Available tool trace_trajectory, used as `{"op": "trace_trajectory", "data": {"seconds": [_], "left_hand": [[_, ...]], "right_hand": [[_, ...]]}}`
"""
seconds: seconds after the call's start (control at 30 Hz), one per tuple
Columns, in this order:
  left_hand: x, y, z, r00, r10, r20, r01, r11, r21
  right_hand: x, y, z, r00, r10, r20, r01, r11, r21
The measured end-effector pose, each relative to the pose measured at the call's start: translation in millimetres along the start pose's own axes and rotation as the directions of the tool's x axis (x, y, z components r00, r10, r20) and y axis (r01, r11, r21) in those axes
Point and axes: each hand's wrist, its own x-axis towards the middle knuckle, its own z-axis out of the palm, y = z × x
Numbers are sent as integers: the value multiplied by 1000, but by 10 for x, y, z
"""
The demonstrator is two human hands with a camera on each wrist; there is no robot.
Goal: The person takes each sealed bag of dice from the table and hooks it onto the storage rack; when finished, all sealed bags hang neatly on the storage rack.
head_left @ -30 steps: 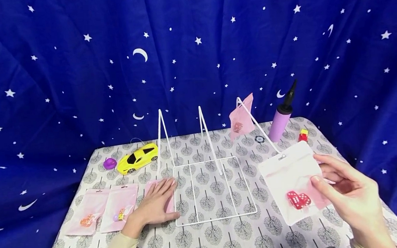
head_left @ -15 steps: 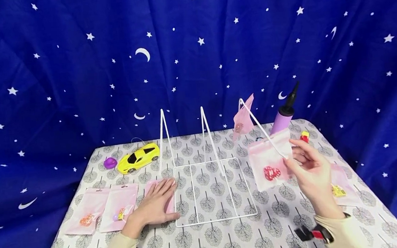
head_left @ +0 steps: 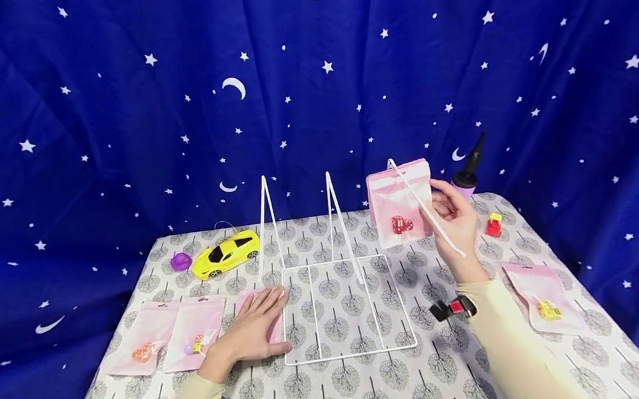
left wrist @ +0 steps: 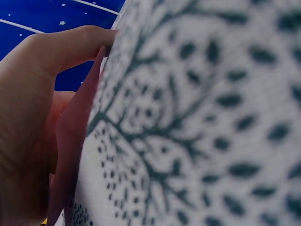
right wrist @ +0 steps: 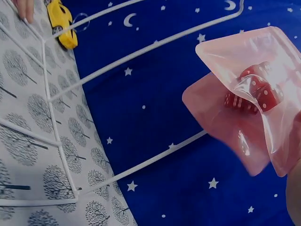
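The right hand [head_left: 455, 221] pinches the front pouch [head_left: 395, 203] at the rack's [head_left: 351, 355] right prong [head_left: 418, 201], seemingly to steady it; the left hand [head_left: 255, 328] lies flat, perhaps bracing the rack.

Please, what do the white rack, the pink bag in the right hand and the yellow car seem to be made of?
Pink bag: thin, glossy plastic film, it seems; it shines, and its red contents show through.
White rack: probably coated metal wire, with slim, smooth, evenly white rods; plastic is possible.
Yellow car: likely hard plastic, smooth and moulded-looking; painted metal cannot be excluded.
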Motion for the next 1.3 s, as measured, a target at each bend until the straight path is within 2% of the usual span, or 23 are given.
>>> {"op": "trace_trajectory", "data": {"seconds": [0.07, 0.2, 0.47, 0.63, 0.87, 1.0, 1.13, 1.3], "left_hand": [[7, 5, -8, 1000, 1, 0, -1, 1000, 4], [15, 11, -19, 1000, 9, -1, -9, 1000, 3], [23, -2, -1, 1000, 9, -13, -9, 1000, 17], [20, -2, 3, 1000, 18, -13, -18, 1000, 15], [5, 3, 3, 1000, 18, -13, -18, 1000, 20], [6, 3, 17, 1000, 17, -17, -17, 1000, 15], [12, 1, 28, 1000, 15, -17, -14, 1000, 13], [7, 2, 20, 1000, 10, -14, -9, 1000, 16]], "right_hand": [[62, 50, 7, 1000, 0, -5, 0, 999, -38], [122, 106, 10, 1000, 6, -10, -6, 999, -42], [96, 163, -72, 1000, 12, -3, -12, 1000, -23], [24, 206, -258, 1000, 20, -21, -21, 1000, -19], [-90, 143, -626, 997, 59, -59, -68, 985, -161], [-156, 82, -886, 986, 131, -100, -153, 953, -260], [-230, 23, -1158, 967, 193, -168, -244, 892, -380], [-340, -163, -1346, 943, 257, -210, -326, 834, -445]]}}
